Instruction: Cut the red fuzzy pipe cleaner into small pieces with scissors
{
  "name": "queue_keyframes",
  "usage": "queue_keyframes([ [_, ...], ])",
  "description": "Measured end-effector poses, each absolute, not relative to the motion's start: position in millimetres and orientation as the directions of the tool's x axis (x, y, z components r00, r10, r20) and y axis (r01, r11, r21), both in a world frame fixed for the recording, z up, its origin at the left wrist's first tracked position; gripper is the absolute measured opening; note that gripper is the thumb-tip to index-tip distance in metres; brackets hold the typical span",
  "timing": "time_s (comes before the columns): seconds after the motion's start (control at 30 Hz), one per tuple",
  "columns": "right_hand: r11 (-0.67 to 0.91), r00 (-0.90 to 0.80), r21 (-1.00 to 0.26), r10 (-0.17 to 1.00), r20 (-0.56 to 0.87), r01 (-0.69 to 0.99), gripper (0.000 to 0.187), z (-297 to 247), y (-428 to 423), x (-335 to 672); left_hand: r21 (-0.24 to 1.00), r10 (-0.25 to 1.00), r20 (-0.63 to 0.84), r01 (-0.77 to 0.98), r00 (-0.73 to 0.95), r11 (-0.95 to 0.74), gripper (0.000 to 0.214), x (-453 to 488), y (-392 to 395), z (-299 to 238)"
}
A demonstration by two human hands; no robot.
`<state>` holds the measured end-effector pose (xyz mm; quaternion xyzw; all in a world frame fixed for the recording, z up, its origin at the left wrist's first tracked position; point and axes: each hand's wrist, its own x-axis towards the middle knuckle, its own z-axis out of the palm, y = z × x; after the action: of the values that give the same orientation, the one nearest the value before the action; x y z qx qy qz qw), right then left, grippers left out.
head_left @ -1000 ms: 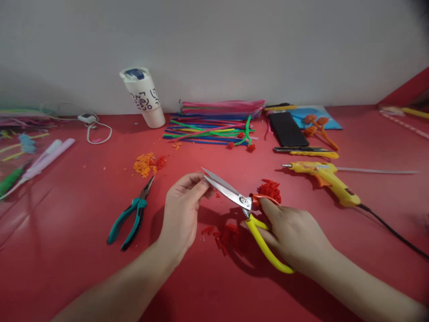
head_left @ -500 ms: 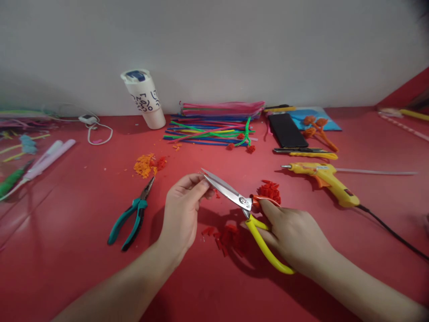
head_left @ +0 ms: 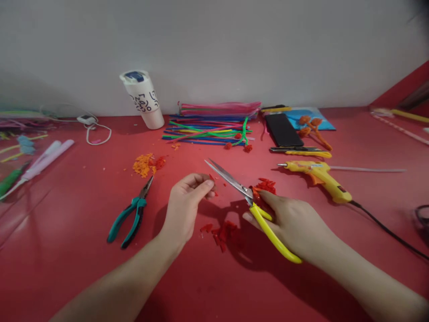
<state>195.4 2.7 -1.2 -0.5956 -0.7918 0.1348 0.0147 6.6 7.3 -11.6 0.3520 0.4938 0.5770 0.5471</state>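
Between thumb and fingers, my left hand (head_left: 187, 203) pinches a small red piece (head_left: 212, 177), its pointed tip showing above the thumb. My right hand (head_left: 295, 226) grips a pair of scissors (head_left: 231, 180) by yellow and orange handles. The blades are slightly parted and point up and left, just beyond the red piece and apart from it. Below the hands lies a loose heap of red cut pieces (head_left: 226, 233). A second red heap (head_left: 266, 185) sits behind the scissors' handles, partly hidden by them.
Teal-handled pliers (head_left: 136, 217) lie left of my left hand, near orange scraps (head_left: 143, 165). Behind are pipe cleaners (head_left: 208, 127) and a white tumbler (head_left: 144, 100). A yellow glue gun (head_left: 318, 174), a black phone (head_left: 284, 129) and a cutter (head_left: 308, 153) lie to the right.
The scissors have moved up and away from my left fingertips, and their blades have parted a little. The red piece in my left hand now shows more clearly.
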Motion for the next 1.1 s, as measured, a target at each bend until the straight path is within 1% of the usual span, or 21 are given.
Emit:
queue_keyframes([
  [0.03, 0.235, -0.286, -0.282, 0.946, -0.156, 0.930, 0.027, 0.1, 3.0, 195.0, 0.972, 0.983, -0.127, -0.214, -0.134, 0.096, 0.006, 7.2, 6.9, -11.1],
  [0.1, 0.184, -0.290, -0.449, 0.940, -0.180, 0.874, 0.026, 0.6, 3.3, 193.2, 0.995, 0.991, -0.101, -0.028, -0.086, 0.099, 0.006, 9.4, 4.7, -10.1],
  [0.13, 0.154, -0.293, -0.546, 0.939, -0.177, 0.823, 0.025, -0.1, 3.3, 191.8, 0.994, 0.995, -0.076, 0.078, -0.059, 0.081, 0.005, 10.8, 3.1, -9.6],
  [0.2, 0.094, -0.284, -0.715, 0.947, -0.151, 0.693, 0.019, -2.4, 2.9, 188.4, 0.960, 1.000, 0.003, 0.281, 0.010, -0.006, 0.003, 14.3, -0.9, -9.3],
  [0.27, 0.048, -0.263, -0.820, 0.956, -0.127, 0.570, 0.013, -4.9, 2.4, 185.0, 0.893, 0.989, 0.106, 0.428, 0.104, -0.141, 0.005, 17.9, -5.0, -10.2],
  [0.37, 0.028, -0.252, -0.877, 0.962, -0.107, 0.480, 0.013, -6.9, 1.4, 181.9, 0.779, 0.944, 0.209, 0.539, 0.257, -0.319, 0.009, 22.1, -9.5, -12.4],
  [0.47, 0.060, -0.274, -0.882, 0.959, -0.080, 0.468, 0.013, -6.7, 0.2, 181.8, 0.722, 0.916, 0.252, 0.570, 0.313, -0.393, 0.008, 24.2, -11.7, -12.7],
  [0.53, 0.060, -0.307, -0.898, 0.948, -0.086, 0.437, 0.009, -5.4, -0.6, 182.7, 0.744, 0.922, 0.247, 0.550, 0.299, -0.378, 0.007, 24.6, -12.1, -10.8],
  [0.57, 0.048, -0.320, -0.908, 0.943, -0.097, 0.416, 0.008, -4.6, -1.1, 183.2, 0.777, 0.932, 0.226, 0.525, 0.283, -0.347, 0.007, 24.6, -12.1, -9.3],
  [0.63, 0.019, -0.326, -0.926, 0.939, -0.113, 0.376, 0.005, -3.2, -1.7, 184.0, 0.880, 0.961, 0.123, 0.421, 0.248, -0.221, 0.007, 24.6, -11.5, -6.0],
  [0.7, 0.013, -0.329, -0.935, 0.938, -0.112, 0.354, 0.004, -3.1, -2.0, 184.3, 0.962, 0.968, -0.036, 0.270, 0.249, -0.034, 0.009, 24.8, -10.2, -3.6],
  [0.77, 0.021, -0.346, -0.940, 0.933, -0.104, 0.341, 0.004, -4.7, -2.3, 183.9, 0.981, 0.945, -0.173, 0.139, 0.278, 0.139, 0.012, 25.3, -8.6, -3.0],
  [0.8, 0.026, -0.358, -0.941, 0.928, -0.102, 0.336, 0.004, -5.9, -2.4, 183.5, 0.976, 0.932, -0.217, 0.098, 0.291, 0.197, 0.013, 25.7, -7.9, -3.3],
  [0.87, 0.033, -0.368, -0.945, 0.925, -0.095, 0.327, 0.003, -7.4, -2.5, 182.7, 0.966, 0.917, -0.259, 0.062, 0.304, 0.253, 0.012, 26.1, -6.9, -4.2],
  [0.97, 0.033, -0.285, -0.937, 0.956, -0.072, 0.349, 0.004, -4.6, -0.2, 185.1, 0.967, 0.920, -0.255, 0.090, 0.299, 0.239, 0.008, 24.8, -5.8, -4.5],
  [1.03, 0.005, -0.167, -0.915, 0.984, -0.068, 0.403, 0.006, 0.2, 4.8, 191.1, 0.971, 0.943, -0.210, 0.166, 0.260, 0.171, 0.009, 21.7, -4.3, -4.4],
  [1.1, -0.051, -0.073, -0.860, 0.992, -0.102, 0.507, 0.008, 4.4, 12.5, 200.0, 0.958, 0.970, -0.128, 0.278, 0.205, 0.068, 0.015, 16.9, -1.5, -5.8],
])
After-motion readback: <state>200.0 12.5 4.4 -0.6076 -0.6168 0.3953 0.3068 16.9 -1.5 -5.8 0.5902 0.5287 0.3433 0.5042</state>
